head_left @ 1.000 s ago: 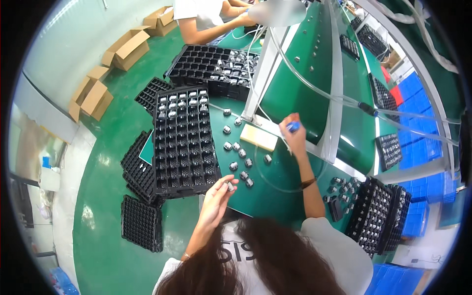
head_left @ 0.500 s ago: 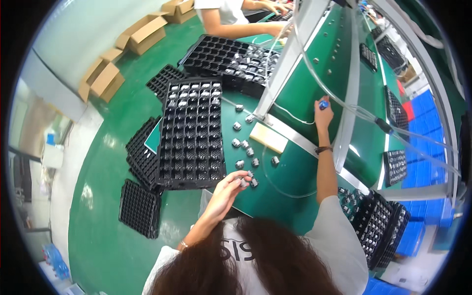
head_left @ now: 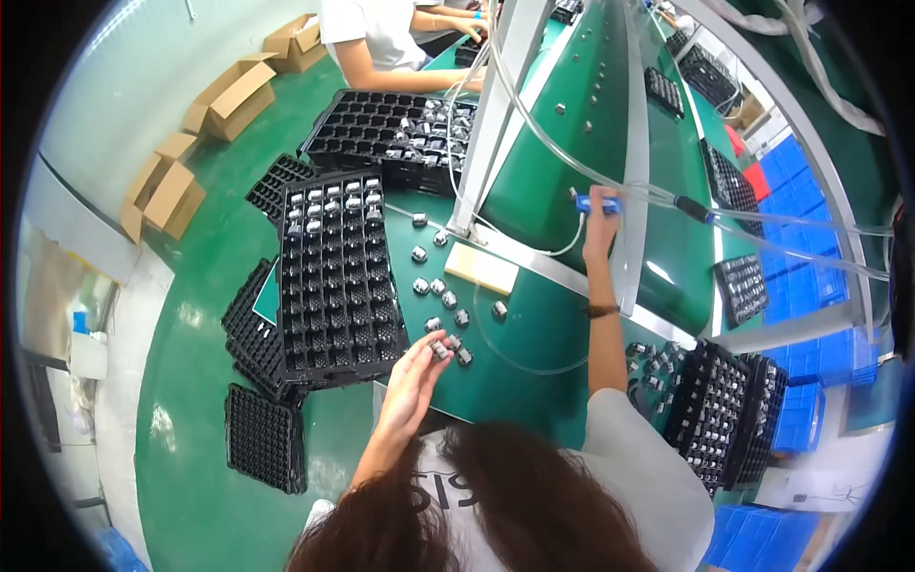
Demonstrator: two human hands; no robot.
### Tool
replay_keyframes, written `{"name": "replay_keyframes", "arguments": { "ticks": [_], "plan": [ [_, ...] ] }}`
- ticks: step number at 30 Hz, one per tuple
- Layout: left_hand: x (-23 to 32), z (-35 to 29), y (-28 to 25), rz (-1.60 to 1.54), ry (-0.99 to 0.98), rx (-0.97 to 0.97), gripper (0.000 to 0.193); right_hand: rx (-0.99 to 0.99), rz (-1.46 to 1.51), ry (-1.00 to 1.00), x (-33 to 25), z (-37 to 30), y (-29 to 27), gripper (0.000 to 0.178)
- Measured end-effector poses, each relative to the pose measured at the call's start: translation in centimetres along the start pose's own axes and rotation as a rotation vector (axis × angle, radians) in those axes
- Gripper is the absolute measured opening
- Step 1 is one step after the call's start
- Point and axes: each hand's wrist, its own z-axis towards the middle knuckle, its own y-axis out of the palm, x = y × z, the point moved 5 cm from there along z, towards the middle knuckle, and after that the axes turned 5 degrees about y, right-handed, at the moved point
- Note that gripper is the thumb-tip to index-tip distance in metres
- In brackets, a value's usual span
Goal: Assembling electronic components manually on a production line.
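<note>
My left hand (head_left: 407, 393) pinches a small silvery cylindrical metal part (head_left: 439, 351) between thumb and fingers, above the green tabletop (head_left: 524, 367). Several loose parts like it, among them one metal part (head_left: 463, 317), lie just beyond. My right hand (head_left: 599, 229) reaches forward over the green belt (head_left: 543, 167), closed around a small blue tool (head_left: 598, 204) that lies crosswise in the grip. Close to the tool's left end is another small grey part (head_left: 573, 194); whether they touch I cannot tell. To the left lies a black compartment tray (head_left: 334, 276), its far rows filled with parts.
A metal post (head_left: 491, 124) and clear hoses (head_left: 658, 195) stand near my right arm. A cream block (head_left: 481, 268) lies against the frame. Another black tray (head_left: 348, 133) holds heaped parts; stacked trays (head_left: 710, 419) stand at right. A co-worker's arm (head_left: 410, 78) works at the far side.
The whole view has shifted, so the scene sits further left. My right hand has turned, and the blue tool now shows lengthwise. My left hand still holds a metal part.
</note>
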Motion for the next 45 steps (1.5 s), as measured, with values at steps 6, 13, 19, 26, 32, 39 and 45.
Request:
{"name": "replay_keyframes", "arguments": {
  "ticks": [6, 13, 19, 26, 32, 39, 45],
  "plan": [
    [-1.4, 3.5, 0.3, 0.038, 0.041, 0.009, 0.036, -0.397, 0.695, 0.680, -0.5, -12.0, 3.2, 0.019],
    [-0.1, 4.8, 3.4, 0.203, 0.193, 0.010, 0.029, -0.638, 0.414, 0.482, -5.9, -19.8, 6.0, 0.017],
    [0.1, 4.2, 3.5, 0.188, 0.218, 0.033, 0.028, -0.733, 0.339, 0.366, -5.9, -21.0, 6.6, 0.018],
    [0.1, 3.6, 3.3, 0.281, 0.178, 0.044, 0.030, -0.810, 0.355, 0.357, -5.4, -21.8, 5.9, 0.020],
    [-1.5, 4.1, 1.9, 0.227, 0.187, 0.037, 0.048, -0.824, 0.258, 0.364, -4.5, -20.6, 6.0, 0.019],
    [-0.8, 3.5, 1.1, 0.326, 0.315, 0.041, 0.042, -0.716, -0.339, -0.123, -2.9, -15.2, 8.2, 0.023],
    [0.0, 1.5, 1.0, 0.315, 0.323, 0.054, 0.033, -0.648, -0.547, -0.229, -1.4, -15.7, 8.3, 0.017]
  ]
}}
